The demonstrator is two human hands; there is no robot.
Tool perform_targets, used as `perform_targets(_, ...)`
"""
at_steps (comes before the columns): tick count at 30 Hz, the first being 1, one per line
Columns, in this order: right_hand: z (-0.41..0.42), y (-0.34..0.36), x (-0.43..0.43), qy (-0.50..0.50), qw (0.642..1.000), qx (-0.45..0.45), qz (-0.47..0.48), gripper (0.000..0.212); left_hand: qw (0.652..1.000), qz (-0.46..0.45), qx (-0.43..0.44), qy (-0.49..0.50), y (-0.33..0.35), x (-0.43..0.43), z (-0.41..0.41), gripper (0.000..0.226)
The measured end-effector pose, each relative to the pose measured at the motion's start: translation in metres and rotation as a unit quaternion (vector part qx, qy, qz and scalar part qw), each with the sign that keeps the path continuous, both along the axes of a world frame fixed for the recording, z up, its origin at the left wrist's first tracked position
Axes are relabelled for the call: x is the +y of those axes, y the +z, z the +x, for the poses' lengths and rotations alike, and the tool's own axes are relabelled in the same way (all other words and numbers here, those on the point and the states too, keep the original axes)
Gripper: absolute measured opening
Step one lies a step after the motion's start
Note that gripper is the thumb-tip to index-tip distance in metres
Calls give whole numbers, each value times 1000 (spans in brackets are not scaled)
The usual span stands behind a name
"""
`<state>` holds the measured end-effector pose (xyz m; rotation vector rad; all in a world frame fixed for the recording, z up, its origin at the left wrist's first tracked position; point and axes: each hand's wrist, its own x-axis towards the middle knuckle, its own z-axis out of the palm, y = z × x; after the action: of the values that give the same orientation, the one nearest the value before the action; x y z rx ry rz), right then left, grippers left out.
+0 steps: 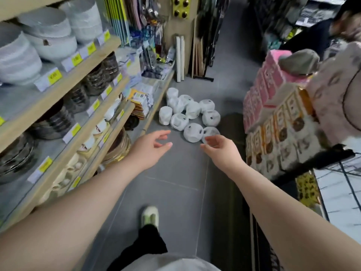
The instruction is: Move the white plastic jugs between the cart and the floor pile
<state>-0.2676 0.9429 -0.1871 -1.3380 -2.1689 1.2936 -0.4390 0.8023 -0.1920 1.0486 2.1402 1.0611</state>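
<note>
Both hands reach forward with nothing in them: the left hand (151,144) loosely spread, the right hand (218,146) slack-fingered, just short of the cluster of round white paper-wrapped bundles (188,116) on the grey tiled floor (175,182). It looks like the reaching step; picking one up calls for stooping lower. Beside them, wooden shelves (82,61) carry stacked ribbed ceramic bowls (48,30).

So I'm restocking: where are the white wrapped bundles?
The bundles lie on the floor mid-aisle, by the shelf base on the left, just beyond both hands.
</note>
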Motion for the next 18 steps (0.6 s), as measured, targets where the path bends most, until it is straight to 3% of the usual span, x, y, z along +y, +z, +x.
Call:
perform_targets(8,-111,-32,159,-63,997,-29,-45,39,999,-15,-22,-32,-28,185,-125,39)
perform_targets(18,-189,-77,350,-105,989,-47,-88,34,994,-78,-55,-54,-76,381,-218,40)
